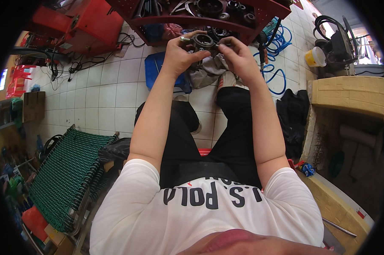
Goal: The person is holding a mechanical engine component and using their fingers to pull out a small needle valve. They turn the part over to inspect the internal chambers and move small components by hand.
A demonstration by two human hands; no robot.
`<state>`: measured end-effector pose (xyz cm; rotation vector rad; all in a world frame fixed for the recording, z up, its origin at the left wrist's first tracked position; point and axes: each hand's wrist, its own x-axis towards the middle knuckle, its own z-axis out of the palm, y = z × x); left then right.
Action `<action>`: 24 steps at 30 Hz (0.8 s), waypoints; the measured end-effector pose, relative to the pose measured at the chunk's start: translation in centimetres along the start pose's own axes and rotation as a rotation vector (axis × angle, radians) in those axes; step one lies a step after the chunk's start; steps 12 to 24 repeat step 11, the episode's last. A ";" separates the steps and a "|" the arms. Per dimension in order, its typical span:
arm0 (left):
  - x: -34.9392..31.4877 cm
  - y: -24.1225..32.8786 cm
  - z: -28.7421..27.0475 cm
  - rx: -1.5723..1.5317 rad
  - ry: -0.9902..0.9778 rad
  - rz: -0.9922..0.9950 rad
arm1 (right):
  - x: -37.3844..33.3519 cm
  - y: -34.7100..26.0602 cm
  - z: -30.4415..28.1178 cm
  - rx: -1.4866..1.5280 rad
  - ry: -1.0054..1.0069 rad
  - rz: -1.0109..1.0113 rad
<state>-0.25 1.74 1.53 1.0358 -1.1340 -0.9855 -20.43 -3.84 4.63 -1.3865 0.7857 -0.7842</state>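
In front of the low red workbench shelf, my left hand [179, 55] grips a round dark metal part [203, 41] with a ring-shaped opening. Its thumb lies along the near side of the part, and the fingers reach around the far side. My right hand [241, 59] is just to the right of it, thumb and forefinger drawn together near the part's edge. Whatever sits between those fingertips is too small to make out. Below both hands, a crumpled grey cloth [209, 70] lies on the floor between my feet.
Metal parts and tools fill the red shelf [179, 20] ahead. A blue plastic stool [154, 68] stands left of the cloth. Blue hose [281, 78] coils at the right, near a white bucket [315, 57]. A green woven folding bed [68, 170] is at the left.
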 end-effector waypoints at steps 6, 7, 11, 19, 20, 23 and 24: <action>0.0 0.1 0.1 0.021 -0.017 0.084 | 0.1 0.5 -0.4 -0.001 -0.089 0.050; 0.0 0.1 0.1 0.028 -0.013 0.087 | 0.0 0.4 -0.2 -0.048 -0.070 -0.087; 0.0 0.2 0.0 0.025 -0.008 0.096 | 0.0 0.3 -0.6 0.041 -0.089 0.047; 0.0 0.2 0.0 0.025 -0.008 0.096 | 0.0 0.3 -0.6 0.041 -0.089 0.047; 0.0 0.2 0.0 0.025 -0.008 0.096 | 0.0 0.3 -0.6 0.041 -0.089 0.047; 0.0 0.2 0.0 0.025 -0.008 0.096 | 0.0 0.3 -0.6 0.041 -0.089 0.047; 0.0 0.2 0.0 0.025 -0.008 0.096 | 0.0 0.3 -0.6 0.041 -0.089 0.047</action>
